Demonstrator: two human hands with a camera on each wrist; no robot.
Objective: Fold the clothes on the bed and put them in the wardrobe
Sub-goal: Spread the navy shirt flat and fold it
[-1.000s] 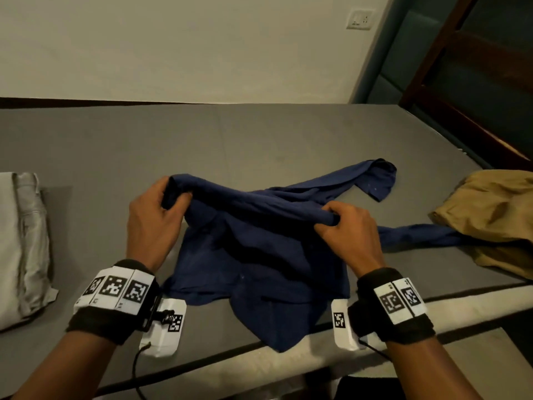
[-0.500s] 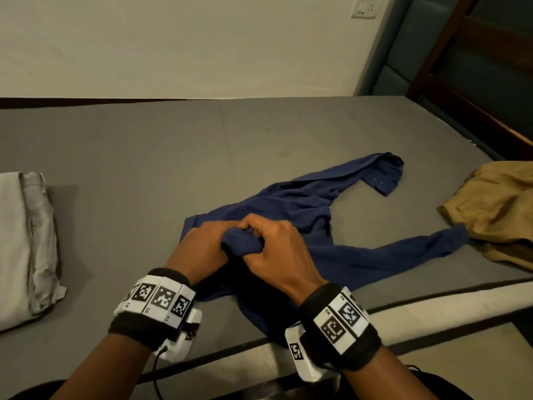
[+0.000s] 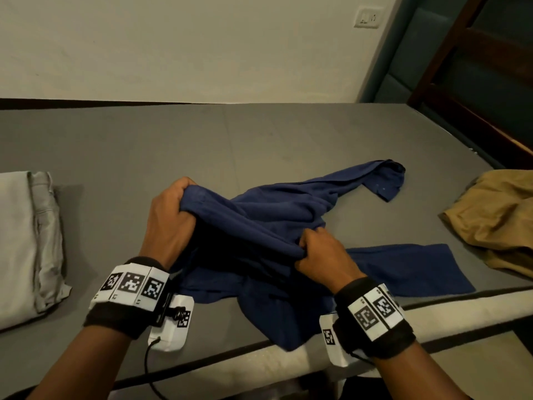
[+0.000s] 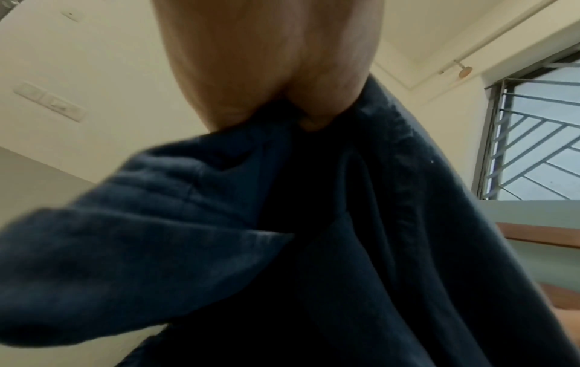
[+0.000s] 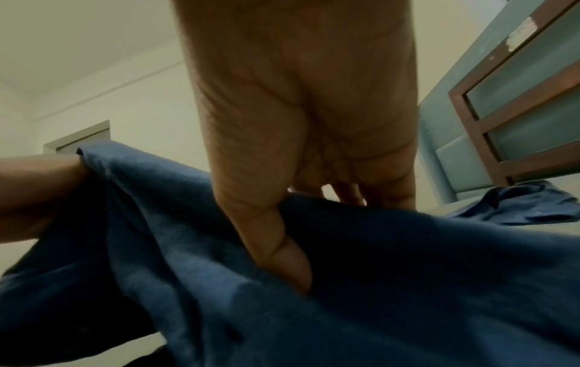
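My left hand [image 3: 170,223] and right hand [image 3: 320,255] each clench one bunched edge of the blue shirt [image 3: 277,226], lifted off the bed [image 3: 144,145]. I judge it light and limp; the seams and shoulders look like the best places to grip.

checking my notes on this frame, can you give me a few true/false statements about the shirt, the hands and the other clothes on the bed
1. Both hands grip the blue shirt. True: left hand, right hand.
2. The shirt is neatly folded. False: it is bunched, sleeves sprawled on the bed.
3. A tan garment lies right of the shirt. True.
4. The light grey folded garment lies on top of the shirt. False: it lies apart, to the left.
5. The right hand is open and empty. False: it pinches shirt fabric.
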